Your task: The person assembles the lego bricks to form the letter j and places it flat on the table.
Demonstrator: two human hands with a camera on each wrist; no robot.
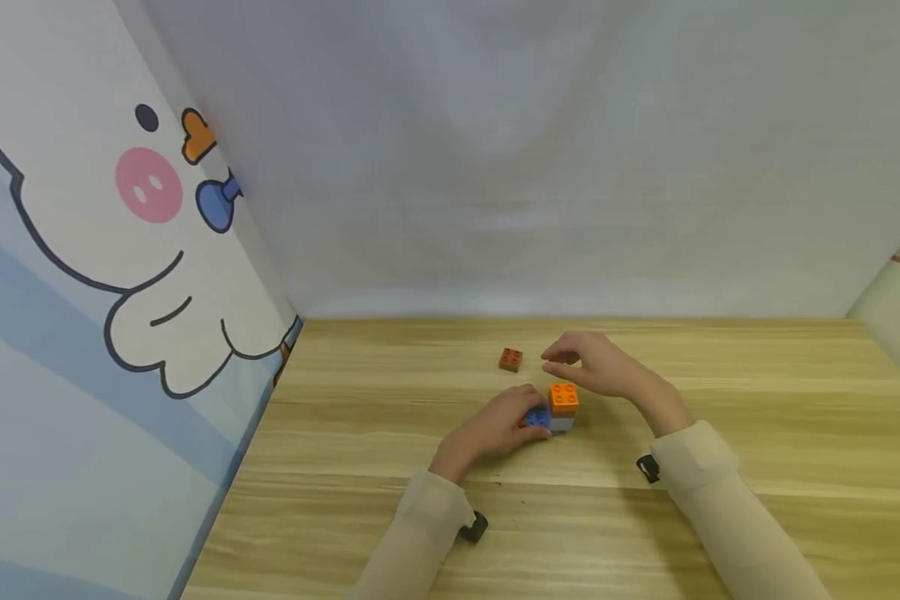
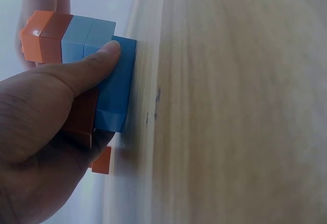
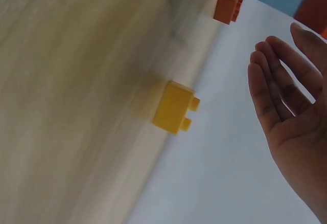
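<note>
My left hand [image 1: 498, 425] grips a small structure of toy building blocks on the table. In the left wrist view its thumb presses on the blue base block [image 2: 117, 93], and a dark red-brown block [image 2: 84, 112] shows beneath the palm. A blue studded block [image 1: 537, 417] sits between thumb and fingers, beside a tower topped by an orange block [image 1: 563, 398]. Under the orange come a brown block [image 2: 55, 37] and two grey-blue ones [image 2: 84, 39]. Just behind the tower, my right hand [image 1: 600, 364] hovers with relaxed fingers, holding nothing.
A loose red-brown block [image 1: 511, 359] lies behind the structure. The right wrist view shows a yellow block [image 3: 173, 107] on the table, hidden in the head view. A pale wall [image 1: 540, 167] stands at the table's back edge, and a cartoon-printed panel [image 1: 60, 333] flanks the left.
</note>
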